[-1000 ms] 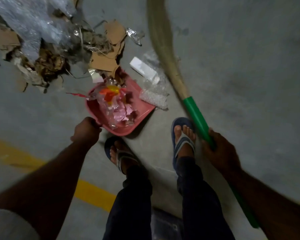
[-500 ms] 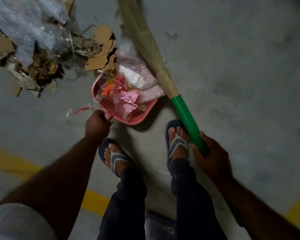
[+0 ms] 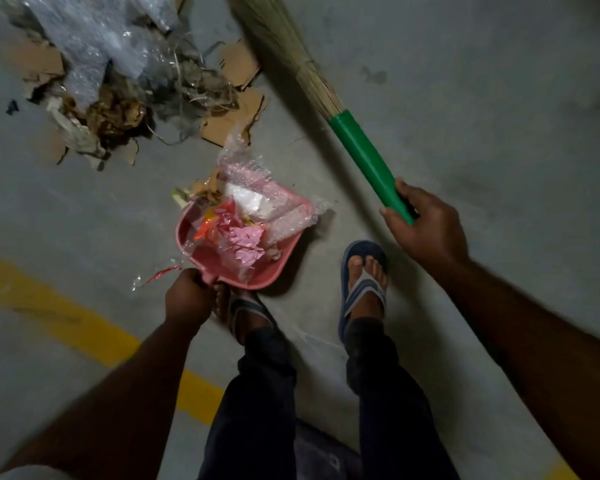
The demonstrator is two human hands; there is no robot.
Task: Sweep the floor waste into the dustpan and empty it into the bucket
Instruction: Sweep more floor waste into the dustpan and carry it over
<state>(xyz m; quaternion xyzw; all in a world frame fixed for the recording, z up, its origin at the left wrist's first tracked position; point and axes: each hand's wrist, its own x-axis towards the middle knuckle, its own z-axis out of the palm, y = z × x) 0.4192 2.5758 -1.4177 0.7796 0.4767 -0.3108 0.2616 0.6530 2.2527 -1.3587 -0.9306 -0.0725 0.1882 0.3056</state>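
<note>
Spillage looks the likeliest trouble, judging from the head view (the only one there is). The pink dustpan (image 3: 207,259) is low by the person's feet, its handle gripped in the curled fingers of the left hand (image 3: 187,299). I cannot tell whether it rests on the floor or hangs just off it. It is heaped: crumpled wrappers (image 3: 243,237) fill the middle and bubble wrap (image 3: 288,221) hangs over the right rim. That light plastic could slide off if the pan is tilted or swung on the way to the bucket, which is nowhere in view.

The right hand (image 3: 426,230) is wrapped round the green handle of the broom (image 3: 364,157), whose bristles point up and away, clear of the pan. Another sweep into so full a pan would probably push waste out over its edges.

The main waste pile (image 3: 118,91) lies well apart at upper left, unswept. A red-striped scrap (image 3: 160,273) on the floor just left of the pan's handle is easy to miss.
</note>
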